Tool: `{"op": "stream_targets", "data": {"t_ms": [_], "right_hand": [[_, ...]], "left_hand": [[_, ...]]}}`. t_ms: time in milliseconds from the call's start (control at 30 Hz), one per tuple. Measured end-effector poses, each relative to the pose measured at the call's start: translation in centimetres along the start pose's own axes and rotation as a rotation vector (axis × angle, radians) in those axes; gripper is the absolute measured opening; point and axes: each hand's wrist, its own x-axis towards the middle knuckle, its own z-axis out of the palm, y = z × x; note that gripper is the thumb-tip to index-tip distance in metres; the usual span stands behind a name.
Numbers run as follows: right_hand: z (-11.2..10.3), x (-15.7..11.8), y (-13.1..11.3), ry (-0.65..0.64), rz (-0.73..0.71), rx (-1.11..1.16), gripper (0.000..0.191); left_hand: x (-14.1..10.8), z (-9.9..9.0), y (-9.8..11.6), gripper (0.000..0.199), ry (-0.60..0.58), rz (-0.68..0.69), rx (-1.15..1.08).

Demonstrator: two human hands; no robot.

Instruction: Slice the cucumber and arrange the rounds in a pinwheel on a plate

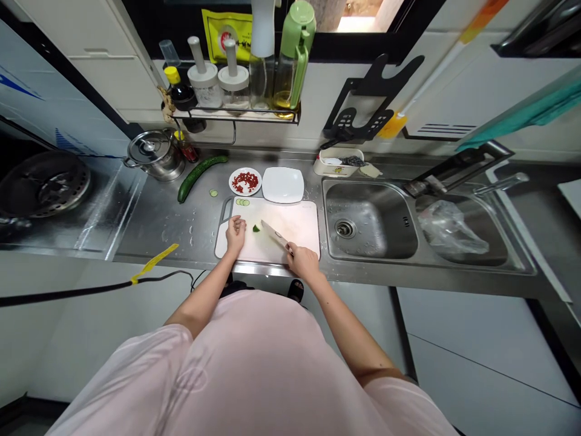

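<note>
On the white cutting board [297,221], my right hand [303,261] grips a kitchen knife [273,234] by its handle, the blade pointing up and left. A small dark green cucumber piece [256,228] lies just left of the blade tip. My left hand [236,235] rests over the left part of the board with its fingers curled in; whatever they may hold is hidden. Several thin cucumber slices [242,202] lie along the board's top left edge. Behind it are a plate of chopped red pieces [246,181] and a white square plate [283,184].
A whole cucumber [198,175] and a stray slice [213,193] lie left of the board. Farther left stand a lidded steel pot [157,156] and a stove burner [45,181]. The double sink [370,254] is at right, and a seasoning rack [236,115] hangs above the counter.
</note>
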Motion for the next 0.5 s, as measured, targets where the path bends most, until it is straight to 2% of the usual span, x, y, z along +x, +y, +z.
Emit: {"op": "stream_targets", "data": {"t_ms": [100, 200, 367, 500], "right_hand": [[-0.4, -0.3, 0.5, 0.054, 0.015, -0.041, 0.036], [-0.7, -0.4, 0.8, 0.109, 0.015, -0.083, 0.046], [-0.7, -0.4, 0.8, 0.161, -0.039, -0.104, 0.053], [-0.5, -0.3, 0.7, 0.188, -0.111, -0.099, 0.055]], "left_hand": [[-0.1, -0.3, 0.9, 0.031, 0.06, 0.019, 0.035], [-0.1, -0.5, 2.8, 0.031, 0.028, 0.122, 0.109], [0.2, -0.1, 6.9, 0.03, -0.253, 0.434, 0.337], [0.2, 0.7, 8.9, 0.031, -0.427, 0.549, 0.437]]}}
